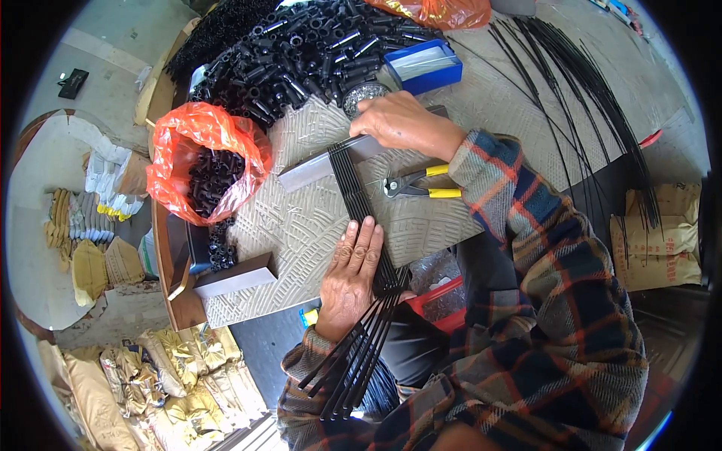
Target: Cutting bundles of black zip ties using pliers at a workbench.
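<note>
A row of thin black rods [347, 180] lies side by side on the textured table, their upper ends against an upright metal angle bar [308, 174]. My left hand [350, 274] rests flat on the rods with its fingers stretched out. Below it their thicker near ends [350, 376] fan out past the table edge toward my lap. My right hand [402, 124] is at the bar by the rods' far ends, its fingers curled in a pinch; what they hold is hidden. Beside it stands a round bowl of small shiny metal pieces [365, 96]. Yellow-handled pliers [425, 186] lie right of the rods.
A heap of black tubular parts [301, 60] covers the table's back, near a blue box [425, 66]. An orange plastic bag [207, 161] of black parts stands at left, above another angle piece [237, 282]. More black rods [579, 83] hang over the right edge.
</note>
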{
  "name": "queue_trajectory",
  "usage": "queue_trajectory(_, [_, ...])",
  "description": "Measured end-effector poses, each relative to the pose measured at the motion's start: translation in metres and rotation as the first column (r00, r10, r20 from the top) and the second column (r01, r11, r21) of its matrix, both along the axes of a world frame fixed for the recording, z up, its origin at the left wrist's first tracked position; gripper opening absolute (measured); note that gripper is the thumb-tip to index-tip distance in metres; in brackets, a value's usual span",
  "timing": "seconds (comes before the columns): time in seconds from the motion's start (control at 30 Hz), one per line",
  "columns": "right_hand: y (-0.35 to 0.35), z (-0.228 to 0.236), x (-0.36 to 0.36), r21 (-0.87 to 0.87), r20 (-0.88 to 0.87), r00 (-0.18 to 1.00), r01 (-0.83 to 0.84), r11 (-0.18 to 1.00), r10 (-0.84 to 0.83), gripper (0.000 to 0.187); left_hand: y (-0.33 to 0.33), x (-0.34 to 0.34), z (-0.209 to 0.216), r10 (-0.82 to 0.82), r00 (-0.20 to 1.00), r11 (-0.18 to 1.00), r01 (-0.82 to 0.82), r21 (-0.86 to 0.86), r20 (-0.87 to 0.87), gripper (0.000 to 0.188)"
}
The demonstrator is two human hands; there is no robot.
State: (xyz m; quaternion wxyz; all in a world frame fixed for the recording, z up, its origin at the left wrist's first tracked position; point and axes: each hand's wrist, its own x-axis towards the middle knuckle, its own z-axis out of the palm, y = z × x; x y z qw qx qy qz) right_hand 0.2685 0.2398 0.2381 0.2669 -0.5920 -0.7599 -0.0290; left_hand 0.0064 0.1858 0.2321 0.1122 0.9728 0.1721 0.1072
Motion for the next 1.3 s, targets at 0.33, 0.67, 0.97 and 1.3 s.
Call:
queue_trajectory(0.33, [0.005,-0.002,-0.003,0.011,-0.004,1.0,-0.023,1.0,0.023,0.008,0.0,0.0,0.001,-0.003,1.0,1.0,0.003,0.0,0.001,0.094])
queue_trajectory(0.67, [0.007,-0.001,-0.01,0.025,0.082,0.997,0.001,1.0,-0.003,0.008,-0.001,0.001,0.002,0.002,1.0,1.0,-0.002,0.008,-0.024,0.096])
queue_trajectory(0.97, [0.016,-0.006,-0.02,0.02,0.015,0.999,-0.037,0.999,0.037,0.015,0.001,-0.006,-0.006,-0.006,1.0,1.0,0.006,0.002,-0.029,0.103])
queue_trajectory(1.3, [0.019,-0.014,0.005,0.213,0.123,0.991,-0.083,0.973,0.058,0.009,0.0,0.001,-0.001,0.003,1.0,1.0,-0.003,-0.014,0.002,0.098])
